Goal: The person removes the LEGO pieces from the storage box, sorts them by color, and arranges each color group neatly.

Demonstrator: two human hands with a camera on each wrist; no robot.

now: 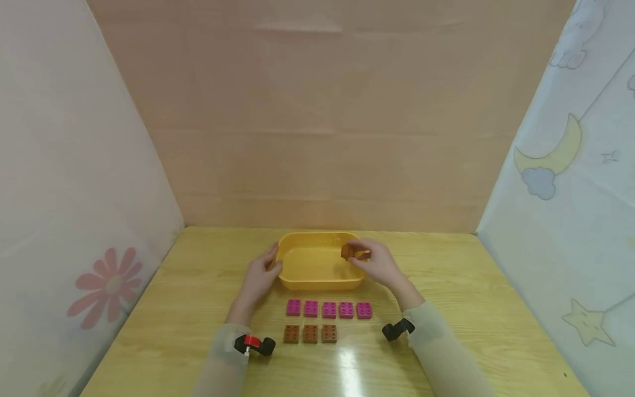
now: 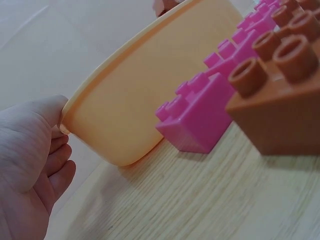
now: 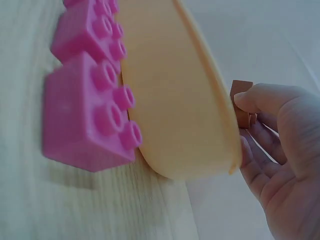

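A yellow plastic tub (image 1: 319,285) sits toward the back of the table. My left hand (image 1: 260,274) grips its left rim, thumb at the edge and the other fingers outside and below it. At the tub's right side, my right hand (image 1: 378,266) pinches a brown toy brick (image 1: 345,252) between thumb and fingers, over the inside of the tub. In the right wrist view that brick (image 3: 240,102) shows just past the rim, partly hidden by the thumb. The tub's visible floor is bare.
In front of the tub lies a row of several pink bricks (image 1: 329,310), studs up. Nearer still is a row of three brown bricks (image 1: 310,333). The wooden table (image 1: 426,353) meets a plain backdrop (image 1: 317,138) behind, with patterned cloth at both sides.
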